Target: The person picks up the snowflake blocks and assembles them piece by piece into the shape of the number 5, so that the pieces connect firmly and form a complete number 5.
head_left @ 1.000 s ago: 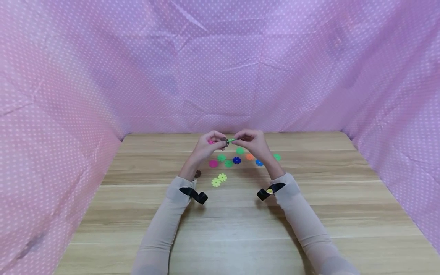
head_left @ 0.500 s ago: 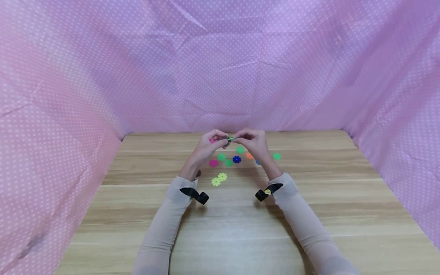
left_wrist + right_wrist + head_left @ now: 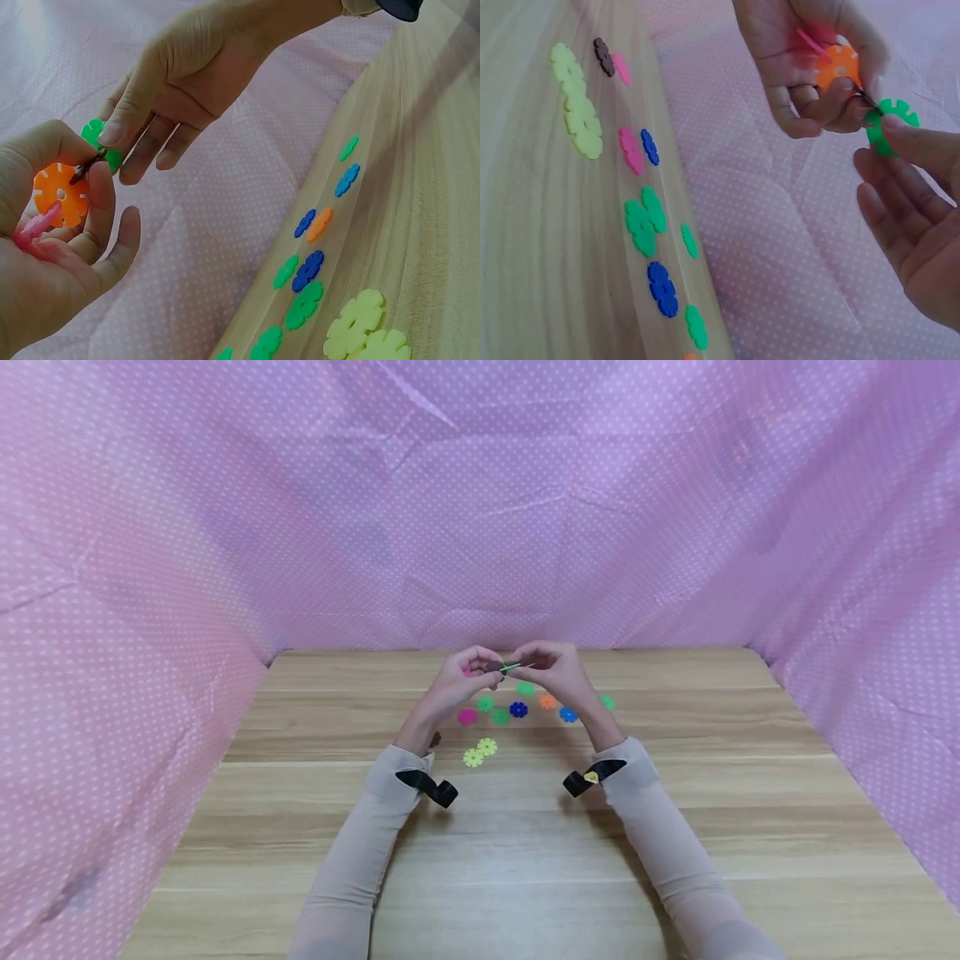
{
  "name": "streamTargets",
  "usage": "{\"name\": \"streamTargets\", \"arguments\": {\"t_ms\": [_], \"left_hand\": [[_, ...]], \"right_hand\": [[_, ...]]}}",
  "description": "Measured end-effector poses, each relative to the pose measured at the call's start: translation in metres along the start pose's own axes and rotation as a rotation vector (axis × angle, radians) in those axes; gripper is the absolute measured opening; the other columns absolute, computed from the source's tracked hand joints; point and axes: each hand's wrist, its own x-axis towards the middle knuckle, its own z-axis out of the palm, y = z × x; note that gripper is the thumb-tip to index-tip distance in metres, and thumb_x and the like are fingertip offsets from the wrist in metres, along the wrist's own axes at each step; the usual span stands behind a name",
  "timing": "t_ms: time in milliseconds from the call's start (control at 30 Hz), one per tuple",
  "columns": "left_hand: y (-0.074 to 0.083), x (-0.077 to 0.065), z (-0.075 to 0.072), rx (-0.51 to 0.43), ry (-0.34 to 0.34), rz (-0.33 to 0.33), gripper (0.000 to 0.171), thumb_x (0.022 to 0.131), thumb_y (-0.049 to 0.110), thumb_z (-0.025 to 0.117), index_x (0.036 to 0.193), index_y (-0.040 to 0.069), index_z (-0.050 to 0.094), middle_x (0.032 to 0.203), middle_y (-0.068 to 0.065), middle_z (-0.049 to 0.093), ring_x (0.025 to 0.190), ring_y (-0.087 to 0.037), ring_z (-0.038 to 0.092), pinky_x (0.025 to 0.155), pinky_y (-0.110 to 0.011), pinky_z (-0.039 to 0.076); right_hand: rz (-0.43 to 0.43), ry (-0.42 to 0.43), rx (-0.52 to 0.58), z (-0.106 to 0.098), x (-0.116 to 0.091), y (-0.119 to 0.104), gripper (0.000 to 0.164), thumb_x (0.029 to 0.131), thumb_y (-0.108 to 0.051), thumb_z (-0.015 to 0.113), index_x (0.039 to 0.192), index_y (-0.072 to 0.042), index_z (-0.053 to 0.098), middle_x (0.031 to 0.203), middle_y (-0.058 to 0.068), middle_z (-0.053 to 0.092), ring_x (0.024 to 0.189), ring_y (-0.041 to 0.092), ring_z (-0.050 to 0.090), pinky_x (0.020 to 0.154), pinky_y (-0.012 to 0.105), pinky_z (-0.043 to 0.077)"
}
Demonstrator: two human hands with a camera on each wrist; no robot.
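In the head view my left hand [image 3: 459, 681] and right hand [image 3: 553, 670] meet above the table's far part. My left hand holds a joined chain of notched plastic snowflake discs: a pink disc [image 3: 34, 229], an orange disc [image 3: 49, 184] and a brown disc [image 3: 85, 169] seen edge-on. Between thumb and fingers, my right hand pinches a green snowflake disc [image 3: 900, 111]. The green disc meets the brown one at its edge, set crosswise; how deep the slots engage is hidden by the fingertips.
Loose snowflake discs lie on the wooden table [image 3: 495, 843] below my hands. Among them are two yellow discs [image 3: 480, 752], a pink disc [image 3: 467, 717], a dark blue disc [image 3: 518, 710], an orange disc [image 3: 548, 702] and several green ones. Pink dotted cloth [image 3: 480, 527] surrounds the table.
The green disc has turned more edge-on in the head view and sits closer against the brown disc. Both hands stay nearly in place, with small finger shifts. Loose discs lie unmoved.
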Motion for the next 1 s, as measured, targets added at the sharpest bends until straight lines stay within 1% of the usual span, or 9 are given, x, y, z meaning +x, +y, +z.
{"name": "streamTargets", "arguments": {"t_ms": [167,333,433,567,667,733,800,867,1000], "left_hand": [[-0.005,0.0,0.001,0.025,0.028,0.013,0.023,0.094,-0.004,0.065,0.117,-0.003,0.061,0.096,0.0,0.067,0.085,-0.015,0.064,0.078,-0.023,0.057],[-0.007,0.0,-0.001,0.046,0.047,0.011,0.026,0.094,-0.001,0.067,0.12,-0.005,0.062,0.095,0.001,0.07,0.084,-0.014,0.066,0.084,-0.031,0.06],[-0.006,0.001,-0.003,0.043,0.054,0.009,0.027,0.094,0.001,0.068,0.12,-0.004,0.063,0.096,0.0,0.07,0.086,-0.015,0.066,0.086,-0.032,0.06],[-0.003,0.002,-0.004,0.027,0.063,0.018,0.03,0.093,0.0,0.067,0.122,-0.006,0.061,0.097,0.0,0.069,0.09,-0.019,0.065,0.082,-0.025,0.058],[-0.003,0.003,-0.005,0.016,0.064,0.02,0.03,0.092,-0.002,0.066,0.121,-0.007,0.061,0.096,0.002,0.068,0.09,-0.018,0.065,0.079,-0.021,0.057],[-0.003,0.004,-0.004,0.011,0.065,0.017,0.028,0.091,-0.002,0.066,0.119,-0.005,0.061,0.094,0.002,0.067,0.087,-0.015,0.064,0.078,-0.019,0.056],[-0.004,0.004,-0.004,0.013,0.067,0.014,0.026,0.091,-0.002,0.066,0.116,-0.002,0.063,0.094,0.002,0.067,0.085,-0.013,0.064,0.079,-0.021,0.057],[-0.005,0.004,-0.003,0.018,0.066,0.011,0.026,0.09,-0.002,0.065,0.116,-0.002,0.063,0.094,0.001,0.066,0.085,-0.012,0.063,0.079,-0.023,0.057],[-0.005,0.004,-0.004,0.031,0.061,0.006,0.026,0.091,-0.002,0.064,0.117,-0.002,0.062,0.094,0.002,0.066,0.084,-0.011,0.062,0.08,-0.025,0.056]], "right_hand": [[0.067,-0.065,-0.023,-0.007,-0.003,0.001,0.026,0.088,-0.004,0.079,0.112,0.002,0.071,0.111,0.023,0.073,0.095,0.022,0.073,0.081,0.027,0.062],[0.11,-0.108,-0.085,-0.021,-0.006,0.003,0.028,0.089,-0.005,0.078,0.114,0.002,0.069,0.11,0.026,0.071,0.095,0.019,0.071,0.08,0.024,0.06],[0.116,-0.142,-0.137,-0.032,-0.007,0.006,0.029,0.089,-0.006,0.078,0.115,0.004,0.069,0.111,0.027,0.071,0.094,0.018,0.07,0.079,0.021,0.059],[0.124,-0.192,-0.217,-0.046,-0.008,0.012,0.031,0.088,-0.005,0.079,0.114,0.007,0.069,0.108,0.026,0.072,0.092,0.018,0.07,0.077,0.02,0.058],[0.15,-0.228,-0.282,-0.057,-0.011,0.016,0.029,0.086,-0.002,0.08,0.112,0.007,0.07,0.105,0.024,0.074,0.091,0.021,0.071,0.078,0.022,0.059],[0.181,-0.253,-0.316,-0.064,-0.015,0.021,0.029,0.086,0.0,0.079,0.112,0.008,0.07,0.103,0.023,0.075,0.091,0.023,0.071,0.08,0.025,0.059],[0.221,-0.277,-0.348,-0.07,-0.02,0.025,0.028,0.086,-0.001,0.079,0.111,0.007,0.071,0.102,0.022,0.075,0.093,0.027,0.072,0.082,0.027,0.059],[0.243,-0.302,-0.369,-0.076,-0.026,0.03,0.028,0.086,-0.003,0.08,0.111,0.007,0.071,0.101,0.02,0.075,0.094,0.029,0.071,0.083,0.027,0.059],[0.237,-0.332,-0.405,-0.085,-0.033,0.037,0.027,0.085,-0.004,0.08,0.109,0.007,0.071,0.099,0.02,0.075,0.093,0.03,0.07,0.083,0.03,0.06]]}}
